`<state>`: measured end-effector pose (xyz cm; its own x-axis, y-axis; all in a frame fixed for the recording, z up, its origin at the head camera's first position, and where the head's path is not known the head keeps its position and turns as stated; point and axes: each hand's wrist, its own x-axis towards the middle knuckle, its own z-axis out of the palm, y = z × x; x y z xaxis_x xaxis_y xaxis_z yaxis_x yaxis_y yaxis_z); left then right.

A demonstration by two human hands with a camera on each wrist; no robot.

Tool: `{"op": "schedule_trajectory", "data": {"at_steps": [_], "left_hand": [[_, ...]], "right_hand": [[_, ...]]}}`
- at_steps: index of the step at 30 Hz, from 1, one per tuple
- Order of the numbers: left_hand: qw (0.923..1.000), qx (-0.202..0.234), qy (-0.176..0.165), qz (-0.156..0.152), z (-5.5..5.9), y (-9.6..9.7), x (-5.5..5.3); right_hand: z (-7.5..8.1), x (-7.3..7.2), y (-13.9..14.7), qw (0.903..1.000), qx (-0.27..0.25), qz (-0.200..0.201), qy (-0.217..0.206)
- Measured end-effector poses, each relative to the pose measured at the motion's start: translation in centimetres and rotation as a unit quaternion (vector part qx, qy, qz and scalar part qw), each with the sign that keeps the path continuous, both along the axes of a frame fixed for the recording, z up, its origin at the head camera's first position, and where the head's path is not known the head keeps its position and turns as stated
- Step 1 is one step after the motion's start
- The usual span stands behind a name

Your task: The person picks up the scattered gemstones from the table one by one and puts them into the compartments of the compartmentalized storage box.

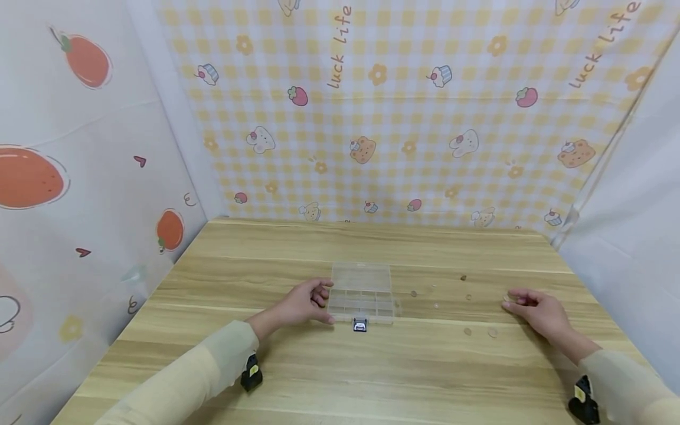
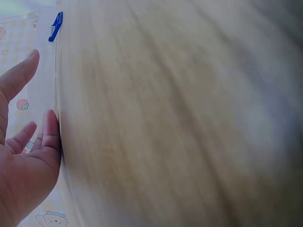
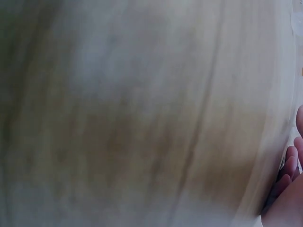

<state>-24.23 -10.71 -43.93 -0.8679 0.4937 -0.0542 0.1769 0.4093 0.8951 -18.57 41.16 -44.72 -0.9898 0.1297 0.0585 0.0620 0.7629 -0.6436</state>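
A clear plastic compartment box (image 1: pixel 361 304) lies on the table with its lid (image 1: pixel 361 277) folded back and a dark blue clasp (image 1: pixel 360 325) at its front. My left hand (image 1: pixel 305 302) holds the box's left end, thumb at the front corner and forefinger near the hinge. In the left wrist view the left hand (image 2: pixel 28 156) shows its thumb spread from the fingers. Far to the right, my right hand (image 1: pixel 539 313) pinches a small pale piece (image 1: pixel 506 299) between thumb and fingers, too small to tell its kind. Only an edge of the right hand (image 3: pixel 289 189) shows in its wrist view.
Between box and right hand lie several small flat round pieces, among them a larger pale disc (image 1: pixel 492 332) and a darker one (image 1: pixel 467 332). A small brown piece (image 1: pixel 463 277) lies behind them. Printed cloth walls (image 1: pixel 398 118) stand at the wooden table's (image 1: pixel 340 378) back and sides.
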Motion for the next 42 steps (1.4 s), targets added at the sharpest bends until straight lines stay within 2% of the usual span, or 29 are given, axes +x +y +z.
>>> {"op": "schedule_trajectory", "data": {"at_steps": [10,17,35,42], "left_hand": [[0.9999,0.015,-0.007,0.004,-0.36,0.07,-0.10],[0.9999,0.006,0.002,0.008,-0.58,0.09,-0.33],[0.9999,-0.010,-0.009,0.006,0.09,0.20,-0.35],[0.9999,-0.013,-0.006,0.005,0.38,0.20,-0.13]], "right_hand": [[-0.07,-0.12,-0.17,1.0000,0.000,-0.008,-0.003],[0.01,-0.14,-0.23,0.9998,0.007,-0.015,-0.007],[0.27,-0.27,-0.50,0.9990,-0.005,-0.030,-0.034],[0.22,-0.33,-0.59,0.9994,0.007,-0.024,-0.022]]}}
